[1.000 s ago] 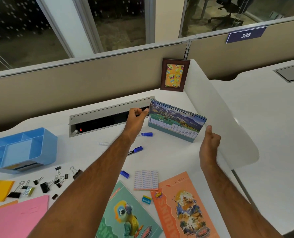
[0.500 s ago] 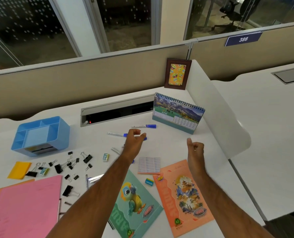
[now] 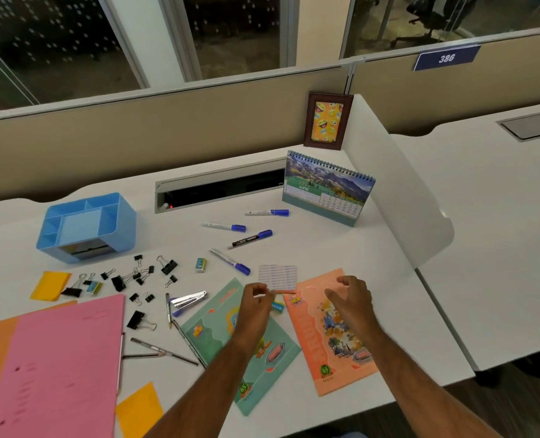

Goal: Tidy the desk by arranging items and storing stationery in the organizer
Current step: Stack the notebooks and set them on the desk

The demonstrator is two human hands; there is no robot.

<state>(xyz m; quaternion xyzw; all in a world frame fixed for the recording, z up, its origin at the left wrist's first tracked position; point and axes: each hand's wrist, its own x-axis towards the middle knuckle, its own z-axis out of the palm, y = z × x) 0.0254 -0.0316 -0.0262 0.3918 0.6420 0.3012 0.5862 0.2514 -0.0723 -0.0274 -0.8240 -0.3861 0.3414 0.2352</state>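
My left hand [image 3: 256, 300] pinches the lifted top-left corner of the orange notebook [image 3: 341, 349], which lies at the desk's front right. My right hand [image 3: 352, 300] hovers just over that notebook's upper part, fingers spread and loosely bent, holding nothing. A green notebook [image 3: 227, 349] lies to its left, under my left forearm. The blue organizer [image 3: 87, 227] stands at the back left. Several blue-capped markers [image 3: 224, 226] lie mid-desk, several black binder clips [image 3: 136, 275] lie to the left, and pencils [image 3: 164, 350] lie in front of them.
A desk calendar [image 3: 327, 189] and a framed picture [image 3: 327, 121] stand at the back right by the white divider [image 3: 398, 197]. A label sheet [image 3: 277, 275], erasers [image 3: 200, 264], a stapler [image 3: 188, 300], yellow notes [image 3: 50, 285] and a pink folder [image 3: 54, 368] lie around.
Both hands left the calendar and drew back toward me, down to the orange notebook. The left hand took hold of its corner. My view tilted down and showed more of the desk.
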